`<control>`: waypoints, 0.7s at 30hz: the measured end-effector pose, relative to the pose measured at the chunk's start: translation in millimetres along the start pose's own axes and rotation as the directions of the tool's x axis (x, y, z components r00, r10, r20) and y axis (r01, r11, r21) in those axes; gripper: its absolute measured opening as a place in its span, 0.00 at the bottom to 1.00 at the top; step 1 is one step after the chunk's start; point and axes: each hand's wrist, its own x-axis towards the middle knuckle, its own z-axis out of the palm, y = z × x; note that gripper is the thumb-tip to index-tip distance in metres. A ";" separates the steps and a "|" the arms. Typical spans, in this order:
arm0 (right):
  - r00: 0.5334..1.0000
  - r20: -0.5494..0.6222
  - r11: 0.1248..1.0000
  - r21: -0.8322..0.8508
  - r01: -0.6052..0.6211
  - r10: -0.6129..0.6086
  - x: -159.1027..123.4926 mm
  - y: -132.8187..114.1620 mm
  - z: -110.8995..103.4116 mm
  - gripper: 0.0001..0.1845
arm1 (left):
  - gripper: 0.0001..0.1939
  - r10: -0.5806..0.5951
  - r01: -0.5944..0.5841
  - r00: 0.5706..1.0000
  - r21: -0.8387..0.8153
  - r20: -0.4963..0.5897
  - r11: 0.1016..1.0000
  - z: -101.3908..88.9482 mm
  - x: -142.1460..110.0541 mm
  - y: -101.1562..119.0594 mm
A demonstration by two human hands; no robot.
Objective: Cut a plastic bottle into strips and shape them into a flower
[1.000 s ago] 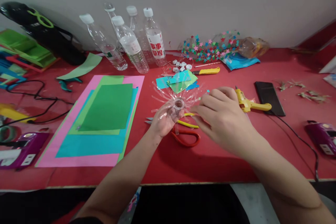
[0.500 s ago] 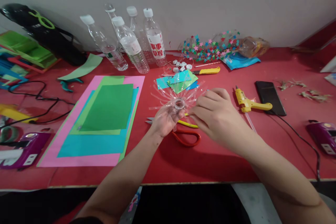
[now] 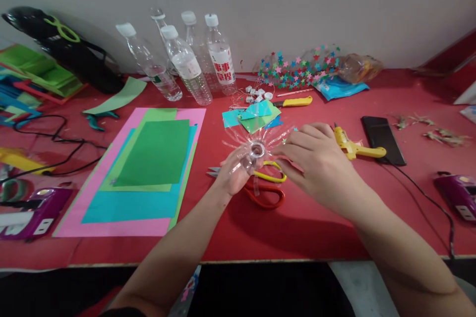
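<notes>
My left hand (image 3: 235, 172) is closed round a clear plastic bottle top (image 3: 257, 149), whose body is cut into thin strips that fan outward. Its round neck faces up toward me. On the right side of the fan, my right hand (image 3: 310, 163) has its fingertips pinched at one of the clear strips. Beneath the left hand lies a pair of scissors (image 3: 266, 198) with a red and a yellow handle, blades pointing left. Scraps of blue and green paper (image 3: 256, 115) sit just beyond the strips.
Left of my hands is a stack of coloured paper (image 3: 148, 153). Several clear bottles (image 3: 189, 69) stand along the wall. A yellow utility knife (image 3: 297, 101) lies behind, with a star-covered bottle (image 3: 293, 72). To the right are a yellow glue gun (image 3: 349, 146) and a phone (image 3: 385, 139).
The bottle top has turned and tilted a little in my left hand, and its strips have shifted. My right hand stays beside it, fingers moving slightly along the strips.
</notes>
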 end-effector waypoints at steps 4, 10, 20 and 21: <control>1.000 0.022 1.000 0.018 -0.007 0.007 -0.5 -0.2 -6.1 0.07 | 0.09 -0.007 0.007 0.999 -0.001 0.032 1.000 -2.0 -0.2 -1.0; 1.000 -0.001 0.995 0.096 -0.009 0.009 -4.6 4.0 -18.4 0.06 | 0.07 -0.049 0.049 0.998 -0.026 -0.027 0.998 -1.0 1.7 1.7; 0.997 -0.046 0.998 0.033 -0.057 0.059 -3.5 11.1 -20.3 0.07 | 0.09 -0.140 0.140 0.990 -0.031 0.011 0.990 -1.6 1.0 2.4; 0.997 -0.054 0.998 0.030 -0.058 0.060 -3.0 10.4 -17.8 0.07 | 0.09 -0.146 0.146 0.989 -0.029 0.006 0.989 -1.4 1.1 2.5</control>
